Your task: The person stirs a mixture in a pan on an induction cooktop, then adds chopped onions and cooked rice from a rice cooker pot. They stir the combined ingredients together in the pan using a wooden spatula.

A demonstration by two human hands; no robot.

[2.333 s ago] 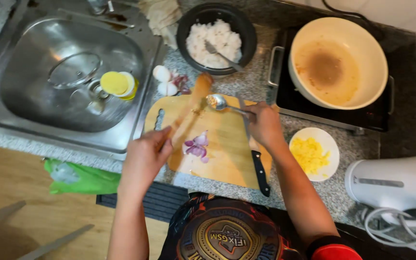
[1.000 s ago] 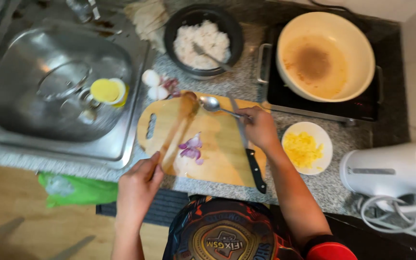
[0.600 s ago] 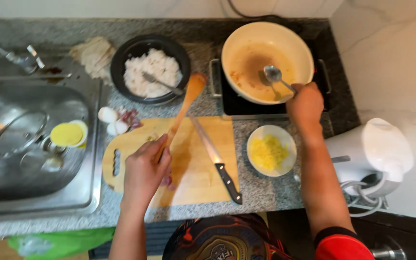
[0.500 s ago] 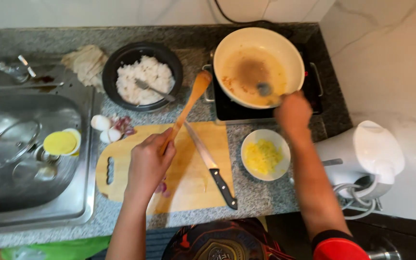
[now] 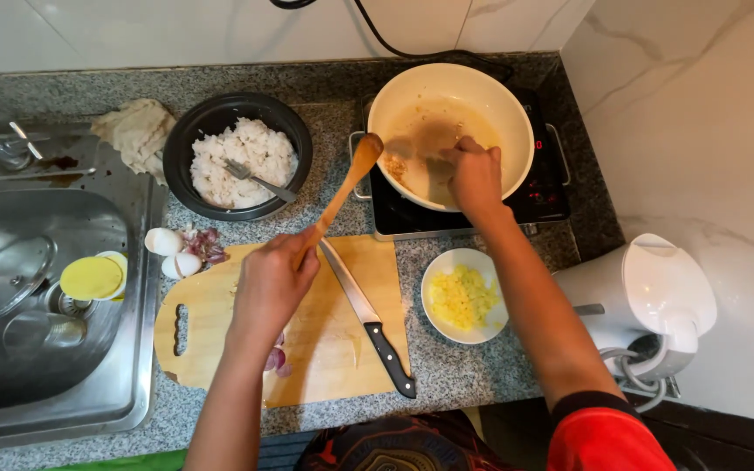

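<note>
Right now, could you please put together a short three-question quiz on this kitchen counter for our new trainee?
1. True or false: the left hand grips a wooden spatula whose blade points toward the pan.
2. Where does the black-handled knife lie? A) in the sink B) on the wooden cutting board C) in the pan
3. What fills the small white dish beside the cutting board?

Key
1. True.
2. B; its handle reaches past the board's near edge.
3. Chopped yellow pieces; what food they are cannot be told.
</note>
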